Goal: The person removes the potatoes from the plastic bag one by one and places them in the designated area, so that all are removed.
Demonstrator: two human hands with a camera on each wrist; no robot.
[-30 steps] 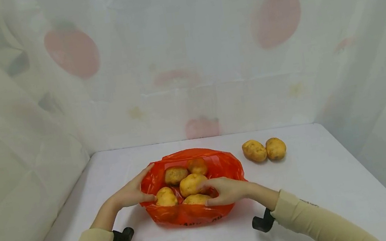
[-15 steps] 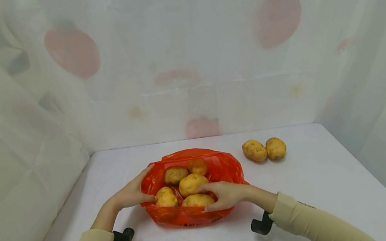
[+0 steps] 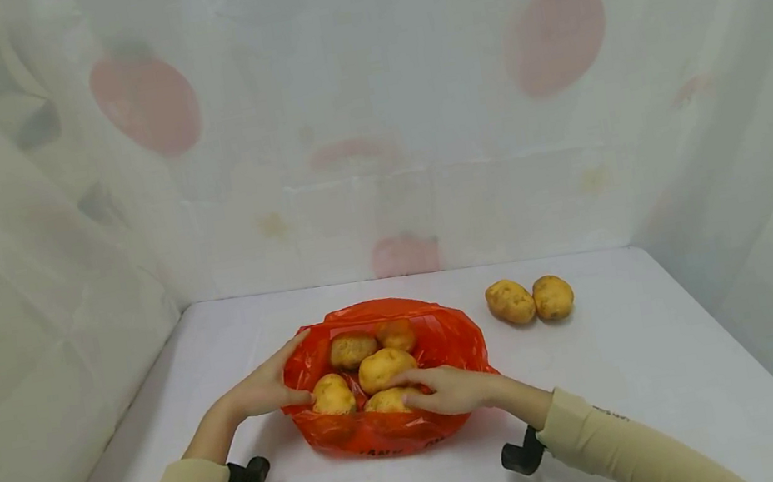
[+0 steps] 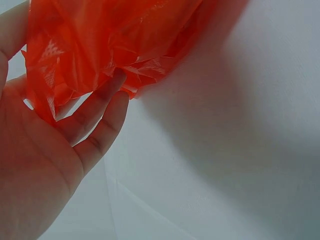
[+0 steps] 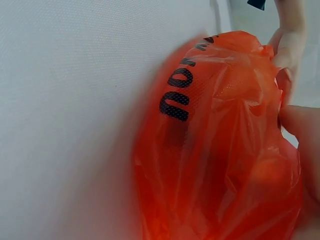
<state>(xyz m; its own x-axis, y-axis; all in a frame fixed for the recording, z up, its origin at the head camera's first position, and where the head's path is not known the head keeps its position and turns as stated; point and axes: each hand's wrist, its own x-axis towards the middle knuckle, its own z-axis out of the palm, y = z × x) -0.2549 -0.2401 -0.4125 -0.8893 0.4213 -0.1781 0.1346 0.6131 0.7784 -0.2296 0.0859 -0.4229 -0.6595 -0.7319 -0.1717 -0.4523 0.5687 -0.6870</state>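
Head view, red bag (image 3: 341, 432) of potatoes (image 3: 386, 368) set on white table (image 3: 651, 376), rim pinched by left hand (image 3: 263, 389), front potato (image 3: 385, 402) touched by right hand (image 3: 455, 388), whether gripped cannot be told.

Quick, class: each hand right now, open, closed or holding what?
Left hand: open, touching the bag.
Right hand: on a potato; whether it grips cannot be told.
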